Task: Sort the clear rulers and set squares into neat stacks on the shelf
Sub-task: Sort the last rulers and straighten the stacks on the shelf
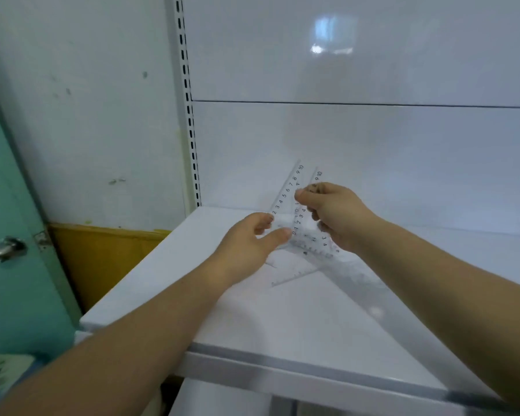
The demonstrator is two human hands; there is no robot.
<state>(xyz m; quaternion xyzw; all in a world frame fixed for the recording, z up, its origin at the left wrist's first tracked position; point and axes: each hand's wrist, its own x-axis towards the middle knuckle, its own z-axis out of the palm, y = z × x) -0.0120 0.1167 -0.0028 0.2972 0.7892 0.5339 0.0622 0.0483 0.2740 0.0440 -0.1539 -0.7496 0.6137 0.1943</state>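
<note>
Head view looks down at a white shelf (162,283), and both hands work above it. From the left, the left hand (249,241) reaches in. Its thumb and curled fingers pinch the low corner of the clear set squares (288,190), near the zero of the printed scale. At least two set squares are held together, standing up, a little fanned and not yet aligned; their upper tips point toward the back panel. On the right, the right hand (336,211) grips them at the upper edge, with the fingertips closed around the plastic.

I judge these pieces to be thin, light and stiff, with smooth faces that slide easily on each other. It is therefore better to hold them by the edges and corners and to squeeze the stack flat, not to bend it. They are also hard to see against the white.

More clear pieces (353,276) lie flat on the shelf, just below the right hand, with some overlapping.
</note>
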